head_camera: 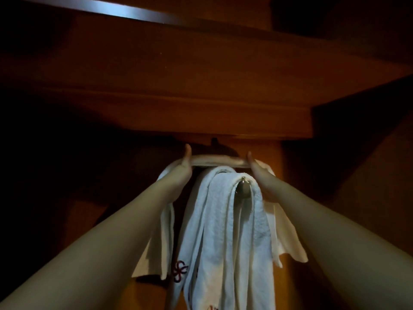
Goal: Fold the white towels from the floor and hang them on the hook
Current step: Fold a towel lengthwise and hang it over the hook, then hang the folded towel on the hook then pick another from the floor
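A white towel (pixel 225 231) hangs in long folds over a metal hook (pixel 243 186) on a wooden panel, with a red embroidered mark low on its left side. A second white towel (pixel 219 161) is stretched level just above and behind the hook, between both hands. My left hand (pixel 183 166) grips its left end, thumb up. Its right end is gripped by my right hand (pixel 257 168). The loose ends of this towel droop down on either side behind my forearms.
A wooden shelf or ledge (pixel 201 117) juts out right above the hands. Dark wood panels close in on the left and right. A pale lit strip (pixel 100 7) runs across the top left. The scene is dim.
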`<act>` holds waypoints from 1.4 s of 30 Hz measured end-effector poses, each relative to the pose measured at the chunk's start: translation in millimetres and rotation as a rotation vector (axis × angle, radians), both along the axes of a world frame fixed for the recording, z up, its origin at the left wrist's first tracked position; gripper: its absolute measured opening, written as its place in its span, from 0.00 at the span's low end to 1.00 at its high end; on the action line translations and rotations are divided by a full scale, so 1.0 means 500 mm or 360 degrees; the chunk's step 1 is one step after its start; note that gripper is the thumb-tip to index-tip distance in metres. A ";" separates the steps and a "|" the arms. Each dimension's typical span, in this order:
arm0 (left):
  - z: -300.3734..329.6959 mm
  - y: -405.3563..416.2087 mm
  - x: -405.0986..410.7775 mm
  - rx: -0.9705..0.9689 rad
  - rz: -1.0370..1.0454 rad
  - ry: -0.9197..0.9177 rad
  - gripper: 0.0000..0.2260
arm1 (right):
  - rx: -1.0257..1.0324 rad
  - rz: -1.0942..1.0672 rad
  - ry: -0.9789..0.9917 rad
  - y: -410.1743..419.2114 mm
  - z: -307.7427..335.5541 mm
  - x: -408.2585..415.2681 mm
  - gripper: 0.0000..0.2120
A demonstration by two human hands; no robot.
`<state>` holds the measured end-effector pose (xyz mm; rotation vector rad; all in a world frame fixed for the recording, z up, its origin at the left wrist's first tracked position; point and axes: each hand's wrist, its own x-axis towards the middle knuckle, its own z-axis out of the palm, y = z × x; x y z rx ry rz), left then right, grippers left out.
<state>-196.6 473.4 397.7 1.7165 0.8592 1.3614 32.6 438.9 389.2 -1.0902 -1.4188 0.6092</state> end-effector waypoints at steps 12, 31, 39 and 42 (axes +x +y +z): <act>-0.233 -0.018 -0.030 -0.0161 -0.0152 -0.0007 0.41 | -0.0116 0.0130 -0.0106 0.002 -0.207 0.062 0.16; -0.470 -0.333 -0.047 -0.0545 0.0337 -0.0231 0.30 | -0.0647 -0.0074 -0.0126 -0.253 -0.428 0.064 0.39; -0.482 -0.441 -0.066 -0.0580 0.0301 0.0142 0.32 | -0.0546 -0.0143 -0.0256 -0.388 -0.448 0.033 0.36; -0.504 -0.483 -0.074 -0.0519 0.0198 0.0270 0.27 | -0.0514 -0.0198 -0.0389 -0.458 -0.466 0.006 0.31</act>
